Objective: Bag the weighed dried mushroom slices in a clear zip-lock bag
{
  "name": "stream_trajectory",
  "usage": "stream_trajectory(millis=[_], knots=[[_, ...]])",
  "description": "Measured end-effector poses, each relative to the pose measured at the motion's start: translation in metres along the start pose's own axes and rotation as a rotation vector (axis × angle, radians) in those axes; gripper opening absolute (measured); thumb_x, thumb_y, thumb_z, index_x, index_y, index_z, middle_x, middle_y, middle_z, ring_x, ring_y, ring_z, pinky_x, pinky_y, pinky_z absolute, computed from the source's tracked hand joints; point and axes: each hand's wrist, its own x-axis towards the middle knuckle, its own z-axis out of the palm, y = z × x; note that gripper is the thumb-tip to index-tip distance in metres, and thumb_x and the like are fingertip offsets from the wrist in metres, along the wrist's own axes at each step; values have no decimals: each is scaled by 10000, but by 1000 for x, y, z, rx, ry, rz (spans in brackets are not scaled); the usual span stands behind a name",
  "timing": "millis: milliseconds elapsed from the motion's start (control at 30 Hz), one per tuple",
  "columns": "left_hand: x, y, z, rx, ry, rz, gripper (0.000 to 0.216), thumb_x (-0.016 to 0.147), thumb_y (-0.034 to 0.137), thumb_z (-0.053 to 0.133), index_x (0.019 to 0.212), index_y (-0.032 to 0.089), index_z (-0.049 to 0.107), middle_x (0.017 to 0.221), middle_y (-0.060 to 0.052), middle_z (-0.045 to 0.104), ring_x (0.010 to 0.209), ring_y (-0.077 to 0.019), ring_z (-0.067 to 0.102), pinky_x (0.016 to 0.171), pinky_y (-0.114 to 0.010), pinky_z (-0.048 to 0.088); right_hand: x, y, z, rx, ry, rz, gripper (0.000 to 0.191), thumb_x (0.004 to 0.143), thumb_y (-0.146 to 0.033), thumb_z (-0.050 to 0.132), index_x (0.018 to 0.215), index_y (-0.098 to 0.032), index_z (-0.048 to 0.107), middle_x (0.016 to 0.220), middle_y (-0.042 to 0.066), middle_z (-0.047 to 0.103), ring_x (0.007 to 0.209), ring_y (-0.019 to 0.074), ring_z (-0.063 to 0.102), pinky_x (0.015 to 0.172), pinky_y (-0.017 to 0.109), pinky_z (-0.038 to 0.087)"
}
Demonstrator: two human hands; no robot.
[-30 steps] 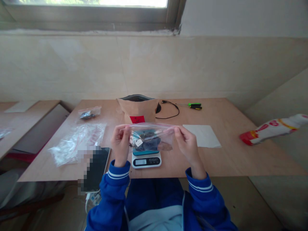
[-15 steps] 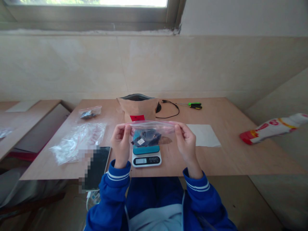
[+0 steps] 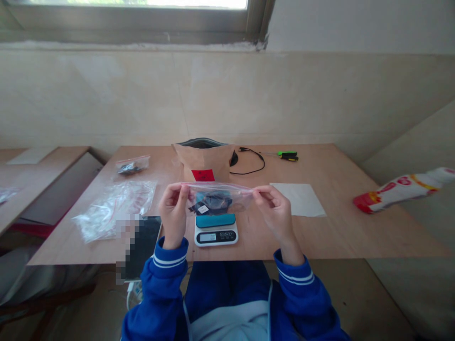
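Note:
A clear zip-lock bag [image 3: 240, 202] with a pink seal strip hangs between my two hands, above a kitchen scale. Inside it lie dark items, one with a small white label; their kind I cannot make out. My left hand [image 3: 173, 208] pinches the bag's left top corner. At the right end of the strip, my right hand [image 3: 275, 208] grips with thumb and fingers closed. The white digital scale [image 3: 216, 237] has a teal platform, partly hidden behind the bag, and its display seems to read 0.0.
Behind stands an open brown paper pouch [image 3: 185, 156] with a red label. Clear plastic bags [image 3: 113, 210], a small filled bag [image 3: 132, 166] and a tablet-like dark device [image 3: 145, 246] lie left. A black cable [image 3: 263, 163], screwdrivers [image 3: 288, 155], white paper [image 3: 307, 199] and a bottle [image 3: 401, 189] are right.
The bag and my left hand have shifted slightly left. My right hand's fingertips have moved left along the seal strip, and the strip now slopes down to the right.

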Motion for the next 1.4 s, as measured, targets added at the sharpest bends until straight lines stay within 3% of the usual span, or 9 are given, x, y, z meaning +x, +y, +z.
stream_trajectory(millis=[300,433,600,667,800,867,1033,1400], knots=[[-6,-1,2,27,-40,12,241,883,386,616,781,168,599,631,33,578,588,-75,545,591,-189,451,1,0,4,-26,93,-45,127,872,-322,628,831,-202,641,801,17,713,777,157,688,718,266,549],[-10,0,6,26,-85,-1,229,881,388,617,805,172,617,652,29,605,597,-77,566,582,-184,458,3,-2,6,-173,-48,-102,149,912,-320,562,984,-213,638,974,42,713,938,184,670,841,327,533],[-14,4,11,95,-180,10,216,868,388,632,848,174,654,681,17,654,608,-89,615,572,-182,486,8,-23,10,-503,-208,-310,357,885,-301,617,1233,-240,564,1236,57,642,1179,236,555,1032,429,391],[-15,5,12,103,-228,24,202,869,378,633,859,178,661,703,13,669,621,-90,627,576,-178,498,12,-32,14,-551,-278,-366,339,878,-310,640,1206,-246,587,1201,44,661,1159,232,562,1015,411,385],[-15,8,10,123,-279,66,163,877,341,629,859,182,661,743,1,680,653,-94,641,595,-181,514,21,-39,17,-508,-355,-414,56,891,-281,639,917,-239,665,900,-21,723,910,169,639,941,348,399],[-15,11,7,143,-310,82,144,884,322,623,870,184,662,771,-5,685,678,-98,648,614,-188,519,24,-41,17,-491,-370,-415,48,884,-264,651,852,-229,661,831,-36,718,842,152,641,912,328,401],[-11,20,0,212,-403,144,91,866,275,649,898,191,666,857,-20,696,763,-116,664,696,-215,541,23,-45,16,-491,-357,-404,51,880,-246,655,839,-215,656,844,-26,721,843,151,650,881,312,402],[-13,22,3,286,-399,192,74,864,258,650,897,195,668,870,-31,703,782,-134,674,715,-240,547,19,-45,26,-468,-306,-403,68,895,-270,633,844,-229,650,849,-17,731,837,172,662,879,338,416]])
